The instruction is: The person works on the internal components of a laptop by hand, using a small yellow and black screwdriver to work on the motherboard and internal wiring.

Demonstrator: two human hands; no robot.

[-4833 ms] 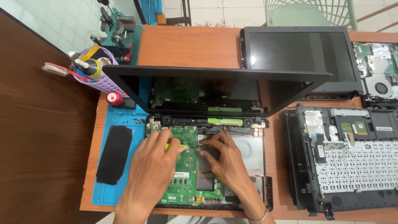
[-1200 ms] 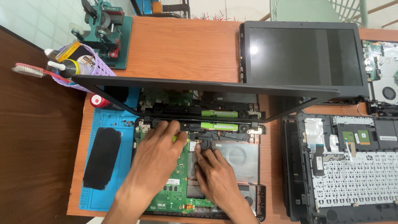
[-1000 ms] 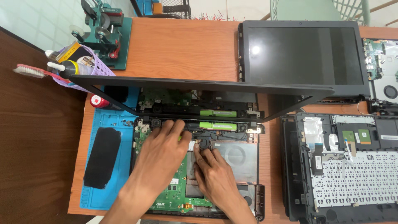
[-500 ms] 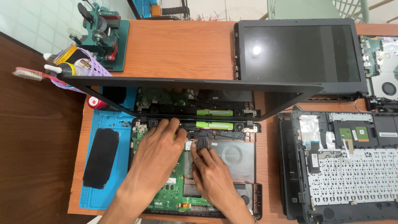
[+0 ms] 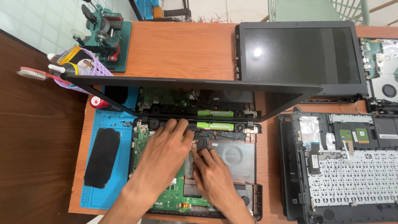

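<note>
An opened laptop base (image 5: 257, 199) lies in front of me with its green motherboard (image 5: 176, 199) bare and its raised screen (image 5: 195, 89) standing over the far edge. My left hand (image 5: 163, 155) lies flat on the board, fingertips near the hinge bar by a green cell (image 5: 215, 125). My right hand (image 5: 209, 170) rests beside it, its fingertips pinched at a small black part (image 5: 202, 143) near the middle of the board. Whether it grips that part I cannot tell.
A blue work mat (image 5: 112, 124) holds a black pad (image 5: 102, 157). A purple basket of tools (image 5: 78, 68) and a green clamp stand (image 5: 103, 33) sit far left. A second laptop screen (image 5: 300, 56) and an upturned keyboard panel (image 5: 352, 174) lie to the right.
Both hands have slid up the board toward the hinge since the oldest frame. Over the last second they have barely moved; only the camera view shifted a little.
</note>
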